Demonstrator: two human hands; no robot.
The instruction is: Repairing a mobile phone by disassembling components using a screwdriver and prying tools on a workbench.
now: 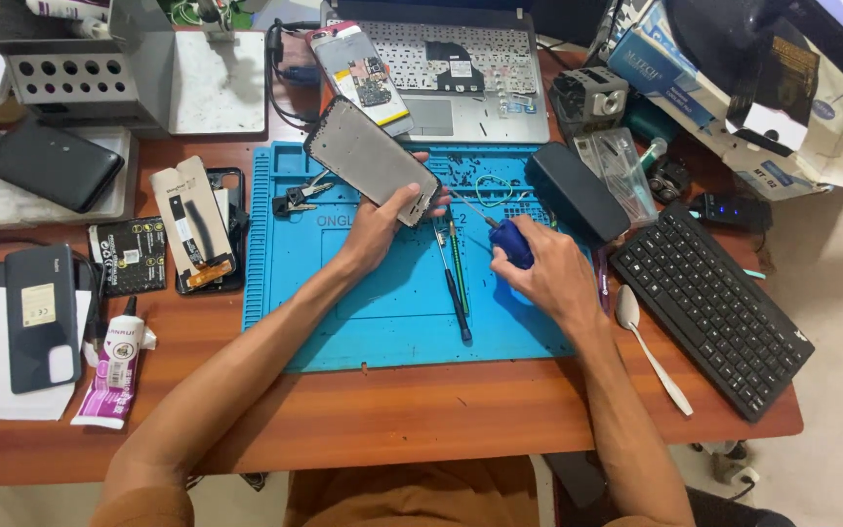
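On the counter (pixel 363 420), far left, lie a dark phone (pixel 41 317) and a glue tube (pixel 114 366), soft plastic. Over the blue mat (pixel 382 332), rubbery and ridged, the left hand (pixel 378 229) grips a phone frame (pixel 371 161) by its lower end, raised and tilted: thin, stiff, light, probably fragile, best held by its edges. Two slim screwdrivers (pixel 456 283) lie on the mat. The right hand (pixel 548 273) wraps a blue-handled screwdriver (pixel 509 244), hard and smooth. A metal spoon (pixel 648 346) and black keyboard (pixel 709 303) lie rightmost.
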